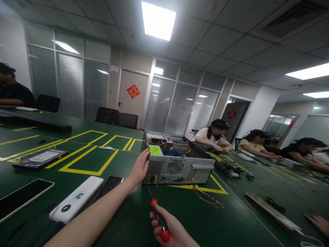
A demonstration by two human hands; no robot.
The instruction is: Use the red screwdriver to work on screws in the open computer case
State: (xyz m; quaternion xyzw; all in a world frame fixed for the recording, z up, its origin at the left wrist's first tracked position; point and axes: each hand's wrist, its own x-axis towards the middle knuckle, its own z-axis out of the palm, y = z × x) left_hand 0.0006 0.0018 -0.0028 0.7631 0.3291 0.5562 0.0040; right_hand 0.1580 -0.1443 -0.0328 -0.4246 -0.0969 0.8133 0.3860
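An open metal computer case (177, 166) lies on the green table with its rear panel facing me. At its top left corner sits a power supply with a bright yellow-green label (155, 150). My left hand (141, 167) grips the case's left edge, its fingertips partly hidden along the side. In my right hand (168, 224) is a screwdriver with a red and black handle (160, 219), fingers wrapped round it. Its thin shaft points up toward the lower left corner of the rear panel; whether the tip touches cannot be made out.
Left on the table (123, 209) are a hard drive (41, 157), a phone (24, 197), a white device (77, 199) and a dark phone (108, 187). Eyeglasses (208, 198) lie right of the case, near a beige power bank-like slab (271, 210). Co-workers sit beyond; another person's hand (318, 222) shows lower right.
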